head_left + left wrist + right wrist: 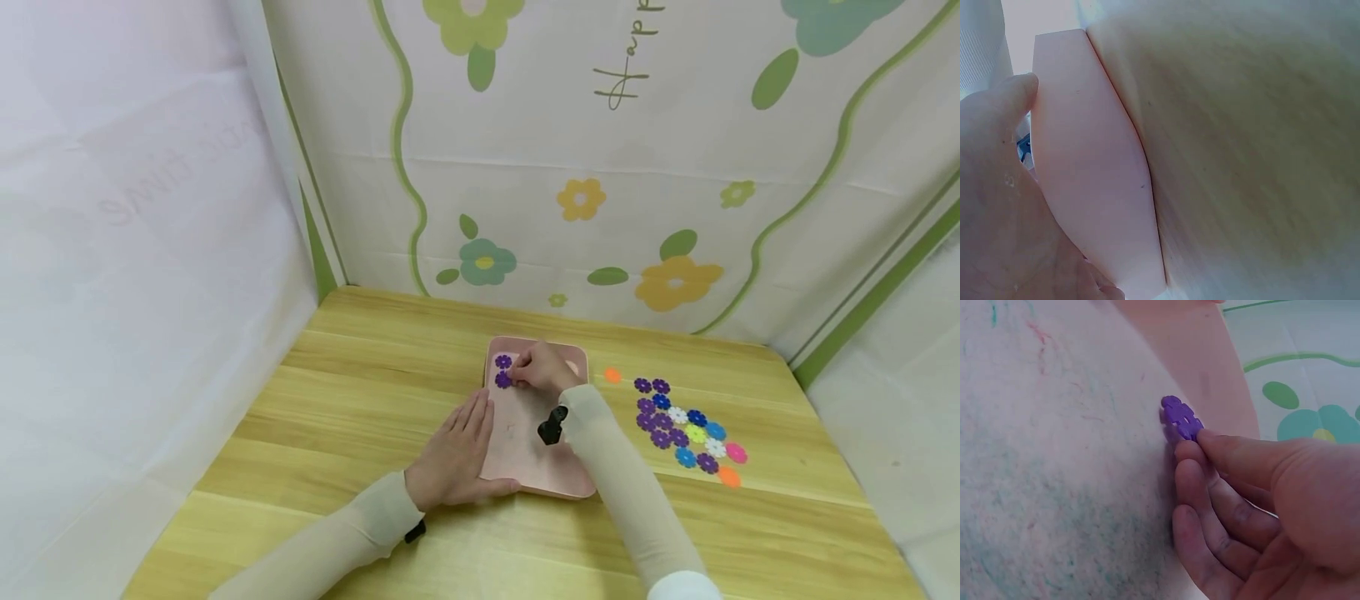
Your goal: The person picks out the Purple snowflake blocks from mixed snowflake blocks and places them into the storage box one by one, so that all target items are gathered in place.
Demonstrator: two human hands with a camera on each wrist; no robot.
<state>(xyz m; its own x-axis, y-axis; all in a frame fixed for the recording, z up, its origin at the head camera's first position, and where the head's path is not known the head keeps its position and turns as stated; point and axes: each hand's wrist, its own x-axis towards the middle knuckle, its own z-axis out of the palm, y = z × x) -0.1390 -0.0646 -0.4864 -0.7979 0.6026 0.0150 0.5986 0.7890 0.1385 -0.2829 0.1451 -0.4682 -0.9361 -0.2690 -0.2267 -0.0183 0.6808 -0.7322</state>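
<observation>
Purple flower piece (1181,418) sits at the far left corner of the pink tray (570,487), held at the fingertips of the right hand (543,369), which pinches it between thumb and curled fingers; the wrist view shows the piece tilted on edge against the tray's scuffed inner surface. A second purple flower piece (503,362) lies flat on the tray just beyond the held one, close beside it. The held piece lies forward and left of the right palm, so the right hand is the nearer hand. The left hand (457,450) rests flat, fingers straight, against the tray's left edge, holding nothing. A cluster of loose flower pieces (686,429) lies on the table (337,392), well apart to the right of the tray.
</observation>
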